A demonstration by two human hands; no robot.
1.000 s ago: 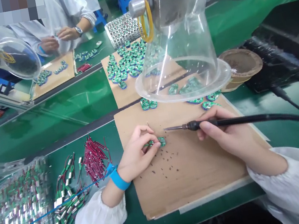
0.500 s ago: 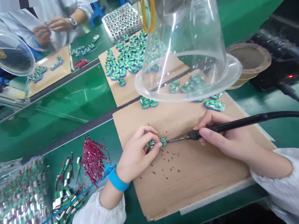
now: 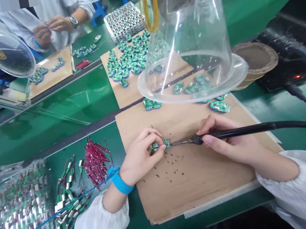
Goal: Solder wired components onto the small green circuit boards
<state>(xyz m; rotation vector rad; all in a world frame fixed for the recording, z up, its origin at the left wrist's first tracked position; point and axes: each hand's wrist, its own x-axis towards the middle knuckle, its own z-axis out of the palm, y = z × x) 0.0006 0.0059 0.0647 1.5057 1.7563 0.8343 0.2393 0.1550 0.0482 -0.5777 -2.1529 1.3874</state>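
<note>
My left hand (image 3: 140, 158) pinches a small green circuit board (image 3: 160, 145) between thumb and fingers, with a thin wire sticking out on its left side. A blue wrist strap (image 3: 120, 184) circles that wrist. My right hand (image 3: 225, 140) grips a black soldering iron (image 3: 221, 134) like a pen. Its metal tip (image 3: 176, 143) sits at the right edge of the board, touching it or very nearly so. Both hands rest on a brown cardboard sheet (image 3: 199, 177) marked with dark specks.
A clear plastic fume hood (image 3: 188, 64) hangs above several loose boards. Left of my hands lie red wires (image 3: 96, 162) and a plastic bag of components (image 3: 19, 213). A tip-cleaning dish (image 3: 255, 59) sits by a black soldering station (image 3: 294, 62). A co-worker's hands (image 3: 52, 29) work across the bench.
The iron tip has come down from above the board to its right edge, and my right hand has moved with it. My left hand still holds the board.
</note>
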